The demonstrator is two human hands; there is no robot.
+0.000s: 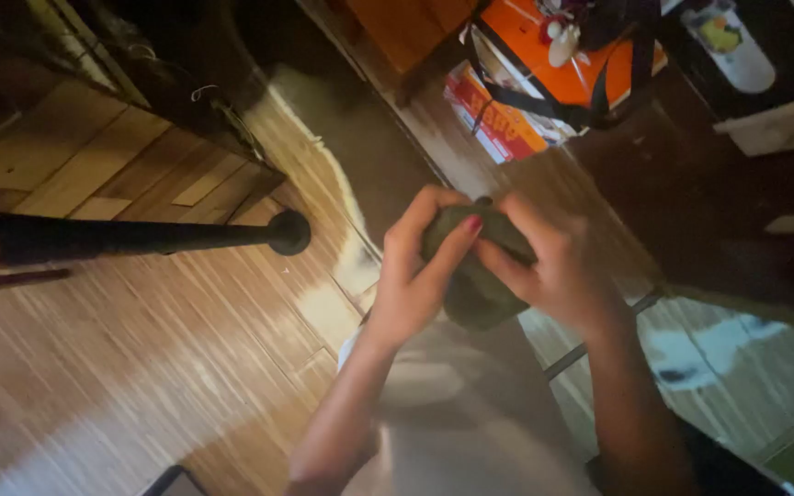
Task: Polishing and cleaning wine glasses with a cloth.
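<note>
My left hand (415, 276) and my right hand (553, 271) are both closed around a small dark green bundle of cloth (475, 285), held in front of my body at the middle of the view. The left thumb presses on the top of the bundle, and the right fingers wrap its right side. Its lower part hangs below the hands. Under my arms is light grey fabric (470, 413).
A wooden floor (140, 367) spreads to the left. A dark round bar with a knob end (289, 231) juts in from the left edge. An orange box with black straps (562, 64) and a red-and-white package (498, 119) lie at the top.
</note>
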